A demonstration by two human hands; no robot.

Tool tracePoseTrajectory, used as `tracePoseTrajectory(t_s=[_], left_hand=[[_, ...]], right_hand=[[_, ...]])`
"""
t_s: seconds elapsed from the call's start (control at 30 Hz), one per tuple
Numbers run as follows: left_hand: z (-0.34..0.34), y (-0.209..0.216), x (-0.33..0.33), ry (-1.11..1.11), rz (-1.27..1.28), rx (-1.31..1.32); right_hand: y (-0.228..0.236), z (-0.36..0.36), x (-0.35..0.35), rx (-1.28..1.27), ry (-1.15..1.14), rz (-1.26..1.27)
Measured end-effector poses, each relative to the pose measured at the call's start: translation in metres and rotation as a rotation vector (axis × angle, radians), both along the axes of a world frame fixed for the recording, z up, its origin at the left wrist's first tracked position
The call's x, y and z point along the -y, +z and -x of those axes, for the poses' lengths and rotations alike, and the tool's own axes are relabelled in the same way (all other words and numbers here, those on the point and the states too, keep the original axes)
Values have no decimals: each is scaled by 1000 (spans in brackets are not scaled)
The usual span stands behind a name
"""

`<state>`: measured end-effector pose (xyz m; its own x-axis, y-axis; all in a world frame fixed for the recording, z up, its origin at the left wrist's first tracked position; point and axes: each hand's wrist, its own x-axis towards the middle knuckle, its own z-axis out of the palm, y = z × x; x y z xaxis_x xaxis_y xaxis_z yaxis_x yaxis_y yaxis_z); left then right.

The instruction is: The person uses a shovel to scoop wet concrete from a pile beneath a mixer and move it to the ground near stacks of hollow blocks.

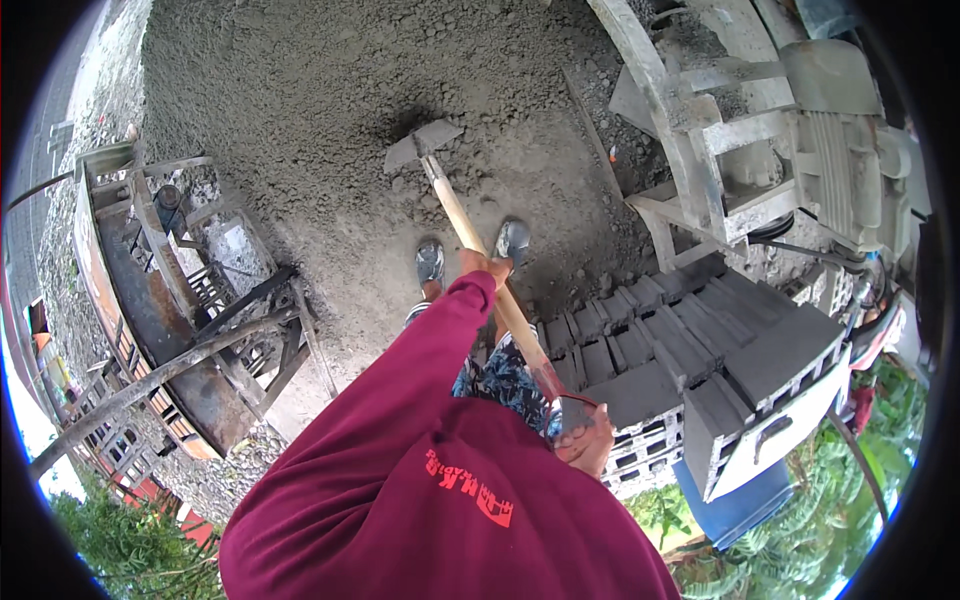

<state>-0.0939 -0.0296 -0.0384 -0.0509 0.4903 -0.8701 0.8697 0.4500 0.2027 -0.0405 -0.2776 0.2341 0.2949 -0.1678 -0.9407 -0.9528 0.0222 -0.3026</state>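
Observation:
A shovel with a pale wooden shaft (459,214) slants across the middle, and its grey blade (408,151) rests in the loose grey sand-like mix (330,90) ahead of my feet. Partway down the shaft, my left hand (484,266) is wrapped around the wood. My right hand (590,442) is closed on the red handle (566,394) at the shovel's near end, beside my hip; part of its grip is hidden. A dark hollow in the mix lies just beyond the blade.
Rows of grey hollow blocks (655,345) stand close on my right. Behind them is a dusty frame (690,130). A rusty metal frame (170,300) with long bars stands at left. My shoes (513,240) are on the dusty ground near the shaft.

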Motion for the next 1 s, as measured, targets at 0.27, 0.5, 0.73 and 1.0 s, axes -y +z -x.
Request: tracePoseTrajectory(t_s=[0.27, 0.5, 0.73, 1.0], left_hand=[[23, 20, 83, 19, -76, 68], [-15, -24, -44, 80, -108, -5], [52, -24, 80, -53, -255, 118], [50, 34, 26, 256, 55, 21]], right_hand=[[19, 8, 96, 161, 70, -51], [-18, -2, -31, 7, -59, -41], [52, -7, 44, 62, 116, 10], [3, 2, 30, 218, 241, -50]])
